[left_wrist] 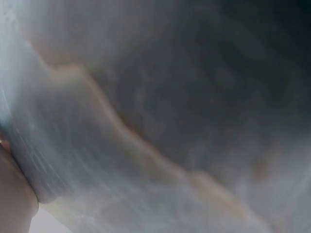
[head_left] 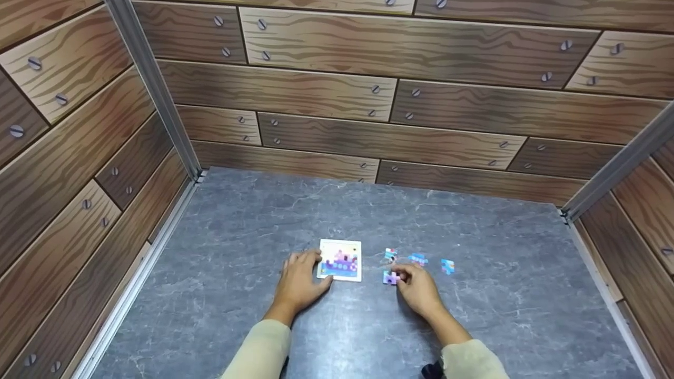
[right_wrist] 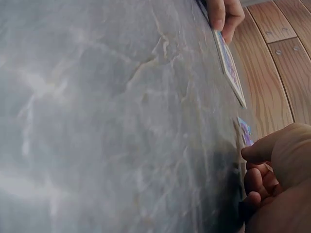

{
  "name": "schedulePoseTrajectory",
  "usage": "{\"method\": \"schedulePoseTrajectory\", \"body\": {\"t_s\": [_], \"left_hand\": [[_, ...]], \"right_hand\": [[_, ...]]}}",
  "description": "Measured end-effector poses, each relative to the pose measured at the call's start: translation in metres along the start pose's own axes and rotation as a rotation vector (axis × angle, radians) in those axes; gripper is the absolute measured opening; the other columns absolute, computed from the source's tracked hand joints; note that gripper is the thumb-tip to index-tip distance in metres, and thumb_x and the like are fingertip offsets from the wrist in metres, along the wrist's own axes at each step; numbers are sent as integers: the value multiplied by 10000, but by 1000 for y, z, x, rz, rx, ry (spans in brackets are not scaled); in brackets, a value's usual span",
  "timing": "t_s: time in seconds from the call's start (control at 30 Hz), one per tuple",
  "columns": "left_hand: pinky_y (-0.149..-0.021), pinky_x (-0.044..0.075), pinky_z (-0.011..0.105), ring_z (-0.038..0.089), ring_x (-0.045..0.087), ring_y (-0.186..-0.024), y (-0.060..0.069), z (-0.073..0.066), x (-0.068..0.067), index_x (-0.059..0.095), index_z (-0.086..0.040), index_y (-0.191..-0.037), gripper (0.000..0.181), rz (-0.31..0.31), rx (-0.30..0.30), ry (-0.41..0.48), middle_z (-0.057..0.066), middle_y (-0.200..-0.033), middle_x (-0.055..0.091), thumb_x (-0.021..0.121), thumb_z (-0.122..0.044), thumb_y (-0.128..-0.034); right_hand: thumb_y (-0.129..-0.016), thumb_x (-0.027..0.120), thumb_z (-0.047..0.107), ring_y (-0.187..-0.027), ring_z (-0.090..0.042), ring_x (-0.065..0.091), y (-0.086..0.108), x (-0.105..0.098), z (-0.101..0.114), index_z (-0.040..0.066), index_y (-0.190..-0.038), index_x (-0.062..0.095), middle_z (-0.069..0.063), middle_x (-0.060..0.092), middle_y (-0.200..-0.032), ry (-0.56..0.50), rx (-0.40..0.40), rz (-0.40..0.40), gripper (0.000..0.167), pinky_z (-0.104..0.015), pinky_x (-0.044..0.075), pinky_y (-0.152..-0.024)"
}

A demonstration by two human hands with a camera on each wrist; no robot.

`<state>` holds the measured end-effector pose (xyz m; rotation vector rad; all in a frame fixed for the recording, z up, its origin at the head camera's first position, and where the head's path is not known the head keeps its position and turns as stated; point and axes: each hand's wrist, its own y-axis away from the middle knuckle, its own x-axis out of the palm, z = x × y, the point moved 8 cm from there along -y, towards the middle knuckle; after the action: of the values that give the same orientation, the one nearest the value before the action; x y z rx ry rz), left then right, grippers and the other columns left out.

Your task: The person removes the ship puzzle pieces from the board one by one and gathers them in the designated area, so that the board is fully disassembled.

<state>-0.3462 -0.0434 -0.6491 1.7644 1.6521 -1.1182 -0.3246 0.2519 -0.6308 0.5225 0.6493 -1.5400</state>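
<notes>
A small white-framed jigsaw puzzle board [head_left: 340, 243] with a pink and blue picture lies flat on the grey surface. My left hand [head_left: 299, 279] rests at its left side, the fingers at the left edge and the thumb at the lower edge. To the right of the board, my right hand [head_left: 419, 289] pinches a purple puzzle piece [head_left: 389, 278] at its right side, low against the surface. In the right wrist view the thumb [right_wrist: 260, 149] partly covers that piece. The left wrist view is mostly blurred surface, with a bit of skin at lower left.
Beyond the right hand lie three loose puzzle pieces: a light blue and red one [head_left: 390, 253], a blue-purple one [head_left: 418, 258] and a blue one with orange [head_left: 447, 266]. Wood-patterned walls [head_left: 316, 95] with metal corner posts [head_left: 158, 89] enclose the grey marbled surface [head_left: 237, 221].
</notes>
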Motion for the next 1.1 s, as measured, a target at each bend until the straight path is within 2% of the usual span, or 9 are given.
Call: {"method": "schedulePoseTrajectory", "body": {"t_s": [0.2, 0.43, 0.6, 0.8, 1.1], "left_hand": [[-1161, 448, 510, 272, 575, -1326, 0, -2, -1, 693, -177, -1275, 498, -8, 2, -1, -17, -1495, 667, 781, -506, -911], [-1149, 451, 506, 273, 578, -1314, 0, -2, -2, 690, -176, -1271, 500, -15, 9, 5, -5, -1497, 668, 780, -506, -906], [-1149, 452, 504, 268, 575, -1308, 1, -1, -3, 683, -174, -1272, 503, -10, -1, 9, -8, -1501, 664, 781, -507, -908], [-1168, 445, 515, 267, 569, -1329, 1, -1, -3, 678, -174, -1277, 504, -1, -11, 10, -20, -1514, 655, 780, -507, -912], [-1128, 456, 512, 282, 586, -1287, 2, -3, -2, 686, -164, -1253, 493, -24, 15, 3, -3, -1484, 674, 785, -494, -899]], "right_hand": [[-907, 742, -56, -760, -49, 517, 3, -2, -6, 34, -1154, 800, -47, 664, -935, 10, -5, 16, 269, -191, 448, -695], [-891, 784, -24, -790, -77, 510, 3, -1, -9, 51, -1222, 774, -54, 648, -992, -59, -9, 50, 339, -204, 447, -736], [-881, 835, -6, -798, -79, 509, 2, 4, -11, 65, -1168, 781, -49, 637, -993, -55, -6, 62, 300, -198, 447, -729], [-889, 828, -6, -797, -71, 502, 3, 4, -9, 66, -1121, 784, -50, 641, -994, -40, -6, 58, 246, -194, 442, -725], [-884, 829, -9, -789, -62, 497, 3, 2, -10, 59, -1123, 789, -51, 647, -985, -31, -15, 50, 252, -197, 436, -727]]}}
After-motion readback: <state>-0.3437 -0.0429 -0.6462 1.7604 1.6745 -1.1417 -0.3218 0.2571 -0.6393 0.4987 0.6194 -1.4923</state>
